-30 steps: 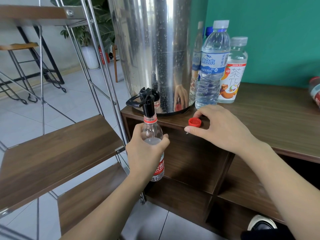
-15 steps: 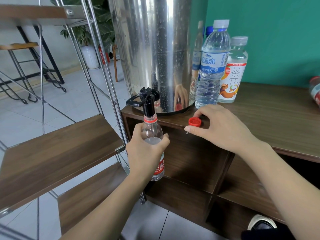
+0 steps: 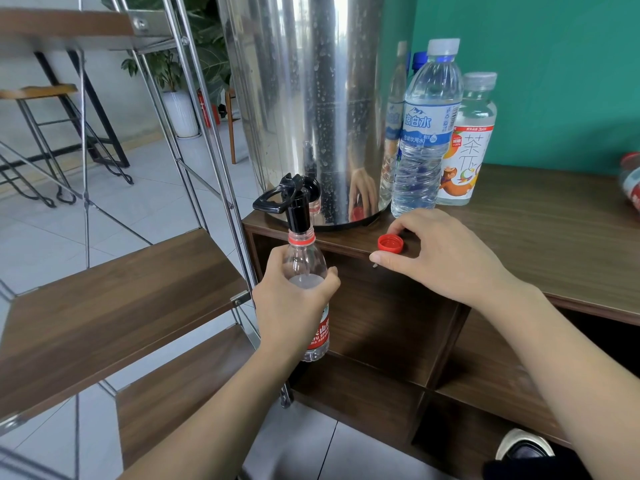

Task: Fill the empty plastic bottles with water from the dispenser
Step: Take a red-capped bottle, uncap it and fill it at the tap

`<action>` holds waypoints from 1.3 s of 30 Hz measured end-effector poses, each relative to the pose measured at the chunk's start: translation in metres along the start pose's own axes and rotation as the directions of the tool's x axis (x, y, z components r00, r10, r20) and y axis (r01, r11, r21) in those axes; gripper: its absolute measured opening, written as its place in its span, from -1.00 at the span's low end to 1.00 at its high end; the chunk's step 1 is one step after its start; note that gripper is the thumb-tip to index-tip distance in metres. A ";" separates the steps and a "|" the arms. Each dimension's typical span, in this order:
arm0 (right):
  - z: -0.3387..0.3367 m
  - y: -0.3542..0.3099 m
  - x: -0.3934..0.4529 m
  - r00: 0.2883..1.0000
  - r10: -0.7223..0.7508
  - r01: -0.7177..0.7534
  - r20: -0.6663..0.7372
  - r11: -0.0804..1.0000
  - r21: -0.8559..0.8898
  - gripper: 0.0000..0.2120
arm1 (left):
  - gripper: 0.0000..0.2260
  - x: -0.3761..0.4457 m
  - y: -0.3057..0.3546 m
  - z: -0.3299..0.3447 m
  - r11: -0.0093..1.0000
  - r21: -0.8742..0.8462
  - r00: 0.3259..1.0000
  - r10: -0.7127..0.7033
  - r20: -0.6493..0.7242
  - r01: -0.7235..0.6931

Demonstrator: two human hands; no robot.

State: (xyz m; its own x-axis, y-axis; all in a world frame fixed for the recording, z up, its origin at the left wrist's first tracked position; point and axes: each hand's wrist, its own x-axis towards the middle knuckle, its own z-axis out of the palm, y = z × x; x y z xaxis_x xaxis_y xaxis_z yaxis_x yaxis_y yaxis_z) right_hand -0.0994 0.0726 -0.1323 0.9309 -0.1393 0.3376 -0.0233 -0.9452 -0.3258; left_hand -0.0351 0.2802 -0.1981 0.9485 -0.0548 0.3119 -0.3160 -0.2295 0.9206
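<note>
A tall steel water dispenser (image 3: 311,109) stands on the wooden counter (image 3: 540,237), and its black tap (image 3: 294,202) juts over the counter's left end. My left hand (image 3: 291,306) grips a clear plastic bottle with a red label (image 3: 306,261) and holds it upright, its open neck right under the tap spout. Water fills the bottle up to its shoulder. My right hand (image 3: 440,258) rests on the counter edge, its thumb and index finger curled round the red bottle cap (image 3: 390,243).
Two capped bottles stand right of the dispenser: a blue-labelled water bottle (image 3: 427,133) and a tea bottle (image 3: 465,143). Another bottle (image 3: 630,188) lies at the right edge. A metal rack with wooden shelves (image 3: 114,299) is close on the left.
</note>
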 end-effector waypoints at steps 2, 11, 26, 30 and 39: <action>0.000 0.000 0.000 1.000 -0.003 0.003 -0.003 1.000 0.001 -0.61 | -0.64 0.000 0.000 0.000 1.000 0.000 1.000 0.001 0.000 -0.001; 0.001 0.001 0.000 1.000 -0.005 0.006 -0.020 1.000 0.012 -0.61 | -0.65 0.000 -0.001 0.000 1.000 -0.002 1.000 0.000 0.004 0.000; 0.000 -0.002 0.000 1.000 -0.003 0.003 -0.005 1.000 -0.002 -0.60 | -0.64 0.000 -0.001 0.000 1.000 0.000 1.000 0.004 0.016 -0.004; 0.000 -0.001 0.000 1.000 -0.008 0.008 -0.009 1.000 -0.007 -0.60 | -0.64 0.000 0.000 -0.001 1.000 0.000 1.000 0.004 0.020 -0.004; 0.001 -0.001 -0.001 1.000 -0.007 0.007 -0.013 1.000 -0.004 -0.59 | -0.64 0.000 -0.001 -0.001 1.000 -0.013 1.000 0.008 0.011 -0.008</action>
State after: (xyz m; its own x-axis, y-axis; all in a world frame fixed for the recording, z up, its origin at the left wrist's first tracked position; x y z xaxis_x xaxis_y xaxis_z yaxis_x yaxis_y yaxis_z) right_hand -0.0998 0.0739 -0.1328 0.9264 -0.1363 0.3511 -0.0180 -0.9472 -0.3202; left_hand -0.0349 0.2815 -0.1992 0.9463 -0.0676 0.3163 -0.3234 -0.2168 0.9211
